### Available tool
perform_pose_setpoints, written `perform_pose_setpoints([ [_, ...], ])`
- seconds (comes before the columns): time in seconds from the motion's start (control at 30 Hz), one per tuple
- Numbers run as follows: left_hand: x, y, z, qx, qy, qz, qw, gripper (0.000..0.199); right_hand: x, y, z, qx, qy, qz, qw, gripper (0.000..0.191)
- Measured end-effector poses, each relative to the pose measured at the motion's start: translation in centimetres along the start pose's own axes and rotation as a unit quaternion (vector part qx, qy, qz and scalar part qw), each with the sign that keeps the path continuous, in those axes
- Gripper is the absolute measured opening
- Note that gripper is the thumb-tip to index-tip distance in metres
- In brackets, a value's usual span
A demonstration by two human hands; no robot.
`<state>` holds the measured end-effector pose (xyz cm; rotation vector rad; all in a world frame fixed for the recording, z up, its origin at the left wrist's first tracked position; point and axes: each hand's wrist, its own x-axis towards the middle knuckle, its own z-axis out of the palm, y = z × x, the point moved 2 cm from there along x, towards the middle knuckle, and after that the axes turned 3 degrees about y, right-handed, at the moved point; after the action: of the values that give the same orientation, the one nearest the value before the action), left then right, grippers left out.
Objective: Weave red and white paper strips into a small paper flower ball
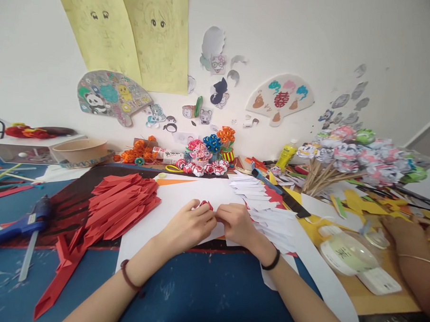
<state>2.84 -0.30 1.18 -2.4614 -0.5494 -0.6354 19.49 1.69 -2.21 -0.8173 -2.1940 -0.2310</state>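
Note:
Over the white paper sheet (179, 202), my left hand (194, 224) is closed around a small folded red paper flower (206, 205), mostly covered by the fingers. My right hand (238, 224) is pinched closed against the left fingertips, beside the flower; what lies between its fingers is hidden. Left of my hands is a heap of folded red paper strips (122, 204), with a few strips trailing toward the front. Folded white paper strips (269, 220) are fanned out to the right. Finished red-and-white paper flowers (198, 170) sit behind my hands.
A blue glue gun (27, 224) lies far left, near a beige bowl (82, 150). At right are a bunch of paper flowers on sticks (343, 157), a clear bottle (349, 252) and yellow paper scraps (363, 203). Another person's arm (410, 250) rests at the right edge.

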Motion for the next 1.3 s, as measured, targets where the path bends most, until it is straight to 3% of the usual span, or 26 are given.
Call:
perform_pose_setpoints([
  [0.2, 0.0, 0.0, -0.5, 0.012, -0.002, 0.056, 0.998, 0.025, 0.0, -0.1, 0.0, 0.016, 0.001, -0.007, 1.000, 0.024],
  [0.33, 0.1, -0.1, -0.3, -0.051, 0.007, -0.042, 0.998, 0.027, -0.1, 0.1, 0.0, 0.041, 0.001, 0.021, 0.999, 0.023],
  [0.43, 0.0, -0.3, -0.1, -0.112, 0.034, -0.144, 0.983, 0.021, -0.1, 0.2, 0.1, 0.051, 0.008, 0.035, 0.998, 0.022],
  [0.53, 0.0, -0.4, -0.2, -0.126, 0.052, -0.203, 0.970, 0.016, -0.1, 0.3, 0.0, 0.046, 0.016, 0.039, 0.998, 0.022],
  [0.83, 0.2, 0.1, 0.2, -0.180, 0.019, -0.244, 0.953, 0.021, 0.1, 0.2, -0.6, 0.011, 0.055, 0.039, 0.998, 0.023],
  [1.07, -0.2, -0.7, 0.0, -0.108, 0.061, -0.296, 0.947, 0.019, 0.7, -0.3, -1.6, 0.039, 0.090, 0.138, 0.986, 0.017],
  [1.3, -0.3, -0.8, 0.2, -0.128, 0.091, -0.323, 0.933, 0.018, 0.6, -0.6, -0.6, 0.000, 0.040, 0.078, 0.996, 0.021],
])
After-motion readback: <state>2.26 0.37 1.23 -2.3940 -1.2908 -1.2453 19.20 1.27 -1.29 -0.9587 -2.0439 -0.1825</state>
